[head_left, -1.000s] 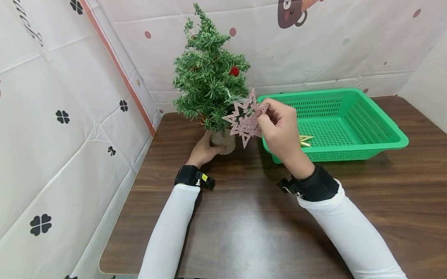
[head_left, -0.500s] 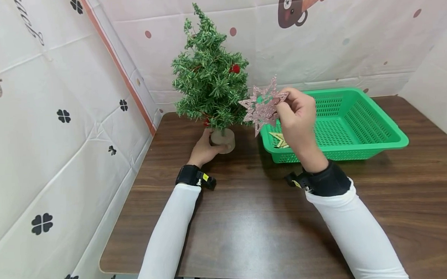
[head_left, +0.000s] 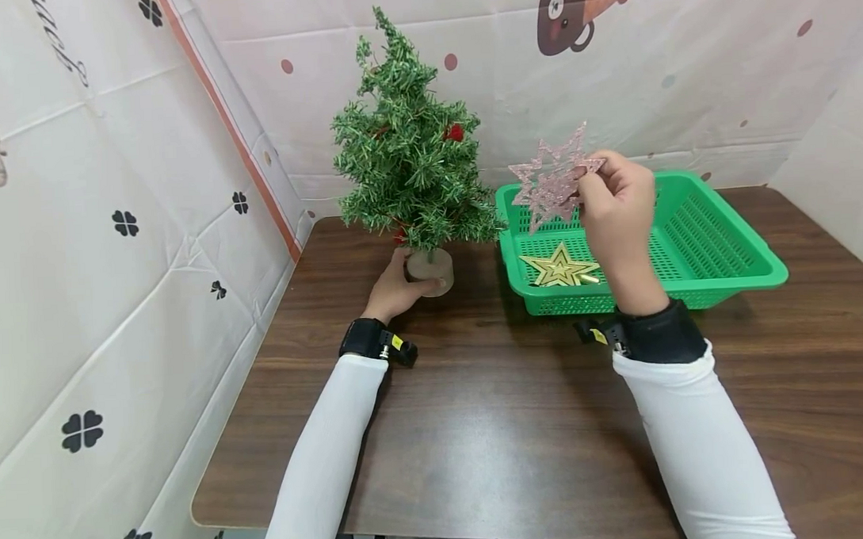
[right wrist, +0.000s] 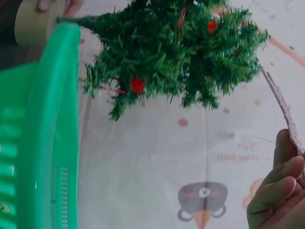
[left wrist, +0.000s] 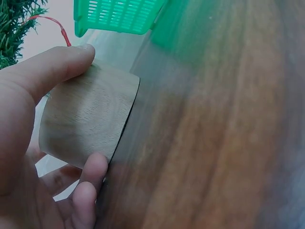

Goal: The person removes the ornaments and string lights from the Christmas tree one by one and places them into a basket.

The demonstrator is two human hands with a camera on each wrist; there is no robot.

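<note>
Pink star (head_left: 553,194) in R hand (head_left: 620,211) shows edge-on only in R-wrist cam.

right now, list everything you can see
table: one, brown, centre
tree: one, green, back left of table
wooden base: one, beige, under tree
red decorations: at least two, red, on tree
basket: one, green, right of tree
gold star and rod: one each, gold, in basket
pink star: one, pink, right of tree
patterned sheeting: count unclear, whitish, around table
left hand: one, bare, gripping wooden base
right hand: one, bare, pinching pink star
wrist bands: two, black, on wrists
sleeves: two, white, on arms
</note>
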